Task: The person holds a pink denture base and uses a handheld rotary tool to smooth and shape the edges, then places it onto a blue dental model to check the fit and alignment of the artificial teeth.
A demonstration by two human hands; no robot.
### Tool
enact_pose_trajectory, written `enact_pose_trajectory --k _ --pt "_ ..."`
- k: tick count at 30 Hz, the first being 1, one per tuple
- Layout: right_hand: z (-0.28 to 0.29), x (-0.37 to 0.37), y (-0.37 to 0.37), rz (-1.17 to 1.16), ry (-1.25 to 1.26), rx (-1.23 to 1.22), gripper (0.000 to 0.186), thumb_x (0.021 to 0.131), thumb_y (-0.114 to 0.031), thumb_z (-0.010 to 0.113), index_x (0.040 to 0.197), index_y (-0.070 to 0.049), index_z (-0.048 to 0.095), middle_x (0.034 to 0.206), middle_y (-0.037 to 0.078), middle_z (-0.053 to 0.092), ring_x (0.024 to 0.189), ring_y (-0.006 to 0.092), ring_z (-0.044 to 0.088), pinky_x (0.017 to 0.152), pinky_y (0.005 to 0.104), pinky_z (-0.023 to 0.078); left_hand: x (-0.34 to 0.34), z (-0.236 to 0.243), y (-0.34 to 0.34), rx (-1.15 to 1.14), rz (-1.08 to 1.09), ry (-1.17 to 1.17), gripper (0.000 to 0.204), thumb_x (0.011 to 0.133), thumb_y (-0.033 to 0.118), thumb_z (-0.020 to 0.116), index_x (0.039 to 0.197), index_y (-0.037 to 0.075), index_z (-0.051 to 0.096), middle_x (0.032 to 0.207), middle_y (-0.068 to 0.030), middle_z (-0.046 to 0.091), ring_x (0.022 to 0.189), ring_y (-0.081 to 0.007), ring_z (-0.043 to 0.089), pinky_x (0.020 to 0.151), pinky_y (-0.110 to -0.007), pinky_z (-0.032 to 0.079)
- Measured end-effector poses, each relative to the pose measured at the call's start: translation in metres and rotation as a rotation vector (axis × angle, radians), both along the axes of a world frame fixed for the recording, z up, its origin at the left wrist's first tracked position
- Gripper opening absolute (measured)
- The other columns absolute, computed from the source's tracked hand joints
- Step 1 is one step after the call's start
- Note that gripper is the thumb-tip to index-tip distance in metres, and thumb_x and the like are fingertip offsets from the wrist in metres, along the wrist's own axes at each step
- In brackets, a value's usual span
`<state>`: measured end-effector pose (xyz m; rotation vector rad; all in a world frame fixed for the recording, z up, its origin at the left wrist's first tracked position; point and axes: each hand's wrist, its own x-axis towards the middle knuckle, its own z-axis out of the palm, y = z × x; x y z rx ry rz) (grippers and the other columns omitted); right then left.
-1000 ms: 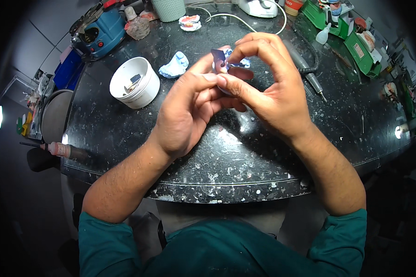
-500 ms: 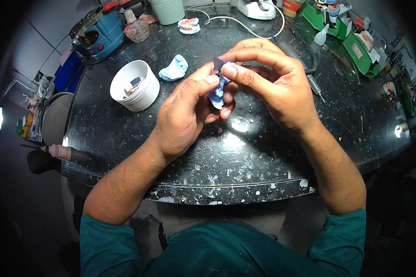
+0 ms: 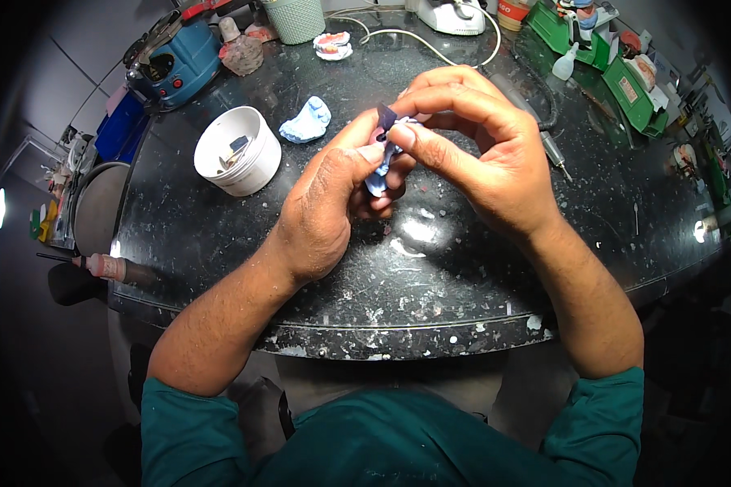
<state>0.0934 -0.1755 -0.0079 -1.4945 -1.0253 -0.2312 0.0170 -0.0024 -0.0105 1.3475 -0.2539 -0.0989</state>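
A small light-blue dental cast [image 3: 376, 183] is in my left hand [image 3: 321, 203], its fingers closed around it and the thumb pressed on its near side. Against the cast's upper end stands a thin dark purple strip [image 3: 387, 117], with a bit of pink below it. My right hand [image 3: 499, 154] is closed in a pinch at the strip and the top of the cast, thumb toward me. The fingertips partly hide both pieces. A second light-blue dental cast [image 3: 307, 122] lies on the bench, beyond my left hand.
A white tub [image 3: 260, 166] with small metal pieces stands on the black bench [image 3: 430, 300], left of my hands. Farther back are a blue machine [image 3: 170, 69], a white-and-red dental model [image 3: 333, 45] and a grey-green basket [image 3: 295, 22]. A handpiece [image 3: 551, 148] and green trays [image 3: 633, 97] lie right.
My left hand has turned slightly and its fingers have curled in under the cast. The cast has tilted, and more of the dark strip and pink bit shows. My right hand keeps its pinch.
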Motion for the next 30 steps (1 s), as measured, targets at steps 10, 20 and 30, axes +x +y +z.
enact_pose_trajectory --k 10,20,30 --pt "0.002 -0.012 0.002 0.099 0.321 0.053 0.018 0.087 -0.009 0.073 0.103 -0.001 0.069 0.109 0.007 0.059 0.099 0.0145 0.063 0.086 0.0305 0.056 0.004 -0.002 0.003 0.103 0.012 -0.054 0.057 0.096 0.034 0.038 0.14 -0.002 0.041 0.087 -0.0007 0.048 0.075 -0.009 0.043 0.065 -0.023 0.035" --pt "0.001 -0.011 0.003 0.082 0.21 0.072 0.016 0.088 -0.007 0.071 0.103 -0.002 0.068 0.111 0.007 0.059 0.102 0.013 0.063 0.086 0.0279 0.057 0.005 -0.001 0.005 0.158 0.004 -0.18 0.046 0.099 0.036 0.036 0.127 0.002 0.048 0.088 0.0033 0.047 0.078 -0.005 0.04 0.067 -0.021 0.034" --pt "0.004 -0.013 0.002 0.104 0.207 0.03 0.016 0.088 0.004 0.068 0.104 0.004 0.066 0.116 0.01 0.054 0.104 0.0144 0.061 0.088 0.0273 0.056 0.003 -0.001 0.006 0.141 0.005 -0.182 0.045 0.097 0.032 0.037 0.125 -0.001 0.05 0.092 0.0001 0.049 0.081 -0.0076 0.041 0.073 -0.023 0.035"
